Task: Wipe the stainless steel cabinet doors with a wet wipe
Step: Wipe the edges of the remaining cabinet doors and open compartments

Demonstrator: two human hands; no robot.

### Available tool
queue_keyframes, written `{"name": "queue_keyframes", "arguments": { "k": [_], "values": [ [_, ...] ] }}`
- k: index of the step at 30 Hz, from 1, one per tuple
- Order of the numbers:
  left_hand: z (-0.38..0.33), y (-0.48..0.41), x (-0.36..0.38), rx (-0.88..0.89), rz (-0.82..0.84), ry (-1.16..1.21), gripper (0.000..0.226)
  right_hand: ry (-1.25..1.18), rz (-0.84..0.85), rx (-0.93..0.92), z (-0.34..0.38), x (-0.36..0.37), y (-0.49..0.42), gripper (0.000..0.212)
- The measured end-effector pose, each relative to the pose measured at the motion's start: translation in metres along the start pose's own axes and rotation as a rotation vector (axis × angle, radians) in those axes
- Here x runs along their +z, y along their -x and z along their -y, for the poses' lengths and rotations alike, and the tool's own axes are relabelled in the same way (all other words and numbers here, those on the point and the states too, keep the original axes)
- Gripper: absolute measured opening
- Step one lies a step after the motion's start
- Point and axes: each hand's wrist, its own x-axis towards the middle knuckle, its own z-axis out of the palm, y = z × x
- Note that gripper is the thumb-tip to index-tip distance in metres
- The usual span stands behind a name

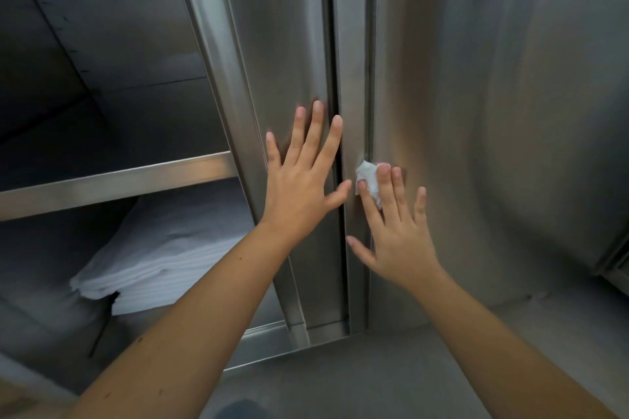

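Clearly mid-wipe, the right hand (398, 231) presses the crumpled wet wipe (369, 177) under straight fingers against the left edge of the right door (493, 78), while the left hand (303, 177), fingers spread wide, steadies the left door (272, 44); next probably calls for sweeping rightward with firm pressure.

left hand (301, 177) flat on the left steel door (272, 44), right hand (396, 231) pressing a small white wipe (368, 177) with straight fingers against the right door (493, 95) edge, folded white cloths (163, 258) on the open shelf (112, 182) far left
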Motion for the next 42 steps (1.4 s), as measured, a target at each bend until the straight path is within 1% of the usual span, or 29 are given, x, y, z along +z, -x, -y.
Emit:
{"name": "queue_keyframes", "arguments": {
  "k": [4,8,13,17,20,23,28,36,38,42],
  "values": [
    [-0.007,0.009,0.003,-0.011,-0.029,-0.018,0.077,-0.014,0.002,0.007,0.006,0.005,0.012,0.076],
    [-0.011,0.013,0.004,-0.020,-0.086,0.017,0.075,-0.030,-0.081,0.028,0.004,0.002,0.002,0.075],
    [-0.011,0.018,0.010,-0.045,-0.095,0.058,0.073,-0.030,-0.157,0.039,0.003,0.007,-0.012,0.079],
    [-0.008,0.022,0.022,-0.036,-0.133,0.063,0.071,-0.087,-0.232,0.057,0.006,0.020,-0.015,0.080],
    [-0.009,0.030,0.031,-0.046,-0.149,0.081,0.070,-0.124,-0.296,0.090,0.010,0.030,-0.015,0.077],
    [-0.010,0.039,0.037,-0.071,-0.127,0.090,0.069,-0.148,-0.334,0.115,0.014,0.040,-0.009,0.073],
    [-0.014,0.050,0.045,-0.115,-0.083,0.108,0.071,-0.169,-0.315,0.128,0.022,0.056,0.015,0.072],
    [-0.021,0.073,0.062,-0.109,-0.044,0.071,0.073,-0.174,-0.272,0.113,0.035,0.086,0.060,0.074],
    [-0.024,0.081,0.066,-0.118,-0.044,0.042,0.074,-0.159,-0.266,0.103,0.035,0.091,0.067,0.072],
    [-0.034,0.105,0.076,-0.156,-0.049,-0.089,0.072,-0.159,-0.240,0.081,0.039,0.101,0.085,0.071]
  ]
}}
